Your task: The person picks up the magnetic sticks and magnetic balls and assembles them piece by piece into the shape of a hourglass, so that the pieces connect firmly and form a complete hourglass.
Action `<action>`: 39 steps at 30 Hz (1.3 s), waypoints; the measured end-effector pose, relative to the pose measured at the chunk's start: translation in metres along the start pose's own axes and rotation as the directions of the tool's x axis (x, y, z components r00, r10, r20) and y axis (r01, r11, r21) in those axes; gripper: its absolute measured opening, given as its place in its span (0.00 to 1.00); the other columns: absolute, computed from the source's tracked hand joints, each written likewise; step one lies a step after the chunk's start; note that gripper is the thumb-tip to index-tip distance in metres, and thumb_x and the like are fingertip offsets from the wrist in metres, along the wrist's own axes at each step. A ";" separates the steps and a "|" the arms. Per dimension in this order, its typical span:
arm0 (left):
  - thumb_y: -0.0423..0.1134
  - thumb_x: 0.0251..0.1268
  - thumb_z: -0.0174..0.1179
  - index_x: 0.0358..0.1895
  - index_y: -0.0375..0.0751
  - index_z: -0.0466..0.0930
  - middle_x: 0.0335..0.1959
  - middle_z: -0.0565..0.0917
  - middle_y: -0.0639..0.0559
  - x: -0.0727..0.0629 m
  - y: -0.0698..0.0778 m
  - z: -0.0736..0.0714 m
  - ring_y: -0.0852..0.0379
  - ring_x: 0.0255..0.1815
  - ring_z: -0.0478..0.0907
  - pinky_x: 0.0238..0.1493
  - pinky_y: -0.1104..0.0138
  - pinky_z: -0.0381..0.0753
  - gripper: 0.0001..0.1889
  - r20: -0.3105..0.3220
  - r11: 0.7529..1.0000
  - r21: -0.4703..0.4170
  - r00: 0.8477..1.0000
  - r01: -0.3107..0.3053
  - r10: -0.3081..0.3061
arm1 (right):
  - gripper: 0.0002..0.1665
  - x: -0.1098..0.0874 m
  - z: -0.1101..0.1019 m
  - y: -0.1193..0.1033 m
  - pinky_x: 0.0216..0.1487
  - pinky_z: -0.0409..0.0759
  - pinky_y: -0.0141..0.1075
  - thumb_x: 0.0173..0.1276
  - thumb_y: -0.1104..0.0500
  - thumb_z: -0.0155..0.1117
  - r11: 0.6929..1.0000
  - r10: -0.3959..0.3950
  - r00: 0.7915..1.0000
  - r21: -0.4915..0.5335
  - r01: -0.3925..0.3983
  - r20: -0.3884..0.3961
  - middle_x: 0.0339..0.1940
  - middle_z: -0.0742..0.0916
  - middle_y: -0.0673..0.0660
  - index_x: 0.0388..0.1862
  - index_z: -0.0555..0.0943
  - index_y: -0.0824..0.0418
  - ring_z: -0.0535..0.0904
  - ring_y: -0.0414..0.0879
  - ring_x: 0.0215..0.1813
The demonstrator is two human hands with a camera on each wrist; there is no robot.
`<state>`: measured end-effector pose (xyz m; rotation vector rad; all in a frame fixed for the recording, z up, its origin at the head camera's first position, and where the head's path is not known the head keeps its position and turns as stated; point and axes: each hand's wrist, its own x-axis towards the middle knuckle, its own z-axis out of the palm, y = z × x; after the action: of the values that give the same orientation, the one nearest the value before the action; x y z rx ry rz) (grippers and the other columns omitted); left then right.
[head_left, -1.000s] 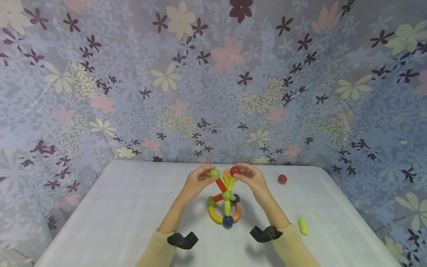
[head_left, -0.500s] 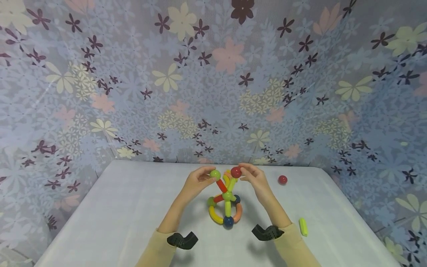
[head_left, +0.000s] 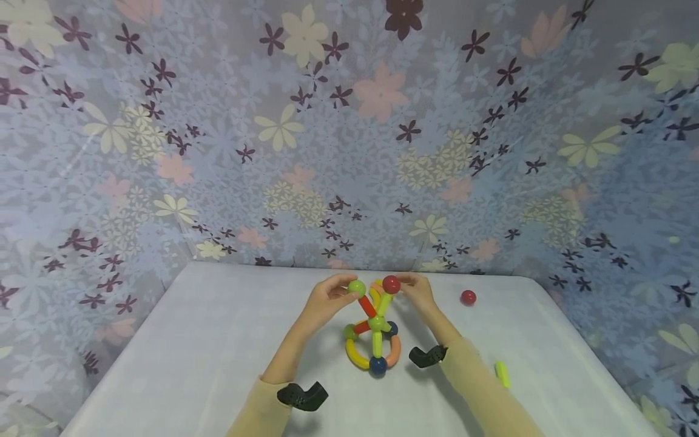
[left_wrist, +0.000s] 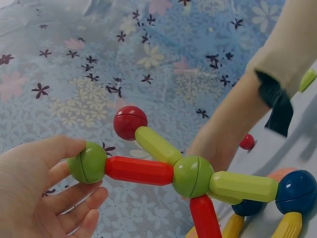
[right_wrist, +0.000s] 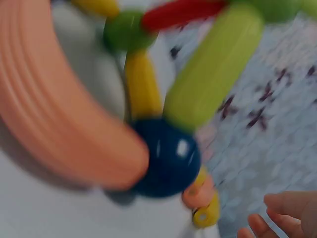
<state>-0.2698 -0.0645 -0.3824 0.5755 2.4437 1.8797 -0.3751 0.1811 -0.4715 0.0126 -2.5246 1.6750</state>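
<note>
My left hand [head_left: 324,302] pinches a green ball [left_wrist: 87,162] at the upper left tip of a magnetic stick-and-ball structure [head_left: 377,344]. A red rod [left_wrist: 139,170] joins that ball to a central green ball [left_wrist: 193,176]. On the other upper tip sits a red ball [head_left: 391,284] on a lime rod [left_wrist: 158,145]. The base is a ring of yellow and orange curved rods with blue and green balls. My right hand [head_left: 419,294] is behind and right of the red ball, fingers loosely bent and holding nothing in the right wrist view [right_wrist: 287,215].
Behind the structure lie several yellow and orange curved pieces [right_wrist: 202,198], partly hidden. A loose red ball [head_left: 468,297] rests at the back right of the white-covered table [head_left: 229,340]. A lime rod [head_left: 502,374] lies at the right near my sleeve. Floral cloth [head_left: 327,152] hangs behind.
My right hand has let go of the red ball, which stays on its rod, and moved back behind it. The left hand keeps its pinch on the green ball.
</note>
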 end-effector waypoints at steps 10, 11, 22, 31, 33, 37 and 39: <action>0.35 0.63 0.60 0.58 0.34 0.75 0.55 0.80 0.38 -0.001 0.005 0.007 0.44 0.51 0.78 0.52 0.64 0.79 0.20 0.014 1.000 0.006 1.000 -0.015 0.015 | 0.24 0.025 0.004 0.031 0.35 0.77 0.32 0.51 0.65 0.64 0.975 -0.067 0.996 -0.208 0.078 0.059 0.44 0.85 0.73 0.48 0.79 0.77 0.81 0.55 0.40; 0.35 0.63 0.60 0.58 0.33 0.75 0.55 0.80 0.38 -0.001 0.006 0.007 0.44 0.51 0.79 0.53 0.64 0.79 0.21 0.013 1.000 0.009 1.000 -0.020 0.019 | 0.24 0.025 0.004 0.033 0.36 0.76 0.32 0.50 0.65 0.64 0.970 -0.092 0.995 -0.222 0.101 0.049 0.42 0.85 0.73 0.46 0.79 0.77 0.80 0.56 0.40; 0.35 0.63 0.60 0.59 0.33 0.74 0.54 0.80 0.38 0.000 0.005 0.008 0.45 0.50 0.78 0.53 0.64 0.79 0.21 0.011 1.000 0.017 1.000 -0.016 0.016 | 0.17 0.017 -0.011 0.027 0.26 0.75 0.29 0.49 0.64 0.70 0.947 0.026 1.000 -0.320 -0.022 0.008 0.31 0.88 0.67 0.36 0.83 0.75 0.79 0.45 0.26; 0.37 0.62 0.62 0.59 0.39 0.76 0.54 0.81 0.42 0.011 -0.021 0.006 0.48 0.49 0.79 0.52 0.62 0.80 0.21 -0.017 1.000 -0.001 1.000 -0.007 0.007 | 0.27 0.015 -0.034 0.000 0.45 0.84 0.33 0.60 0.61 0.66 0.980 0.198 0.973 -0.001 -0.200 0.121 0.56 0.82 0.68 0.56 0.77 0.73 0.82 0.37 0.37; 0.38 0.62 0.62 0.58 0.41 0.76 0.53 0.81 0.44 0.014 -0.030 0.006 0.50 0.48 0.80 0.51 0.63 0.81 0.20 -0.028 1.000 -0.002 1.000 -0.011 0.011 | 0.28 0.014 -0.038 -0.019 0.51 0.83 0.36 0.62 0.60 0.66 0.979 0.180 0.968 0.060 -0.193 0.176 0.60 0.79 0.69 0.59 0.74 0.72 0.82 0.39 0.44; 0.39 0.62 0.63 0.57 0.44 0.77 0.54 0.81 0.45 0.015 -0.034 0.005 0.50 0.48 0.79 0.51 0.63 0.81 0.20 -0.033 1.000 -0.007 0.999 -0.008 0.007 | 0.30 0.006 -0.041 -0.063 0.54 0.81 0.35 0.64 0.61 0.64 0.982 0.119 0.958 0.114 -0.153 0.262 0.64 0.74 0.70 0.63 0.71 0.71 0.82 0.39 0.46; 0.39 0.62 0.63 0.57 0.44 0.77 0.54 0.81 0.45 0.015 -0.034 0.005 0.50 0.49 0.79 0.51 0.62 0.80 0.20 -0.031 1.000 -0.011 1.000 -0.001 0.001 | 0.30 0.000 -0.040 -0.081 0.55 0.81 0.35 0.64 0.62 0.64 0.982 0.094 0.949 0.129 -0.138 0.300 0.65 0.74 0.70 0.64 0.71 0.70 0.82 0.36 0.44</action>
<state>-0.2923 -0.0625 -0.4121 0.5511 2.4508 1.9155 -0.3664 0.1859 -0.3819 0.1382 -2.6434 2.0433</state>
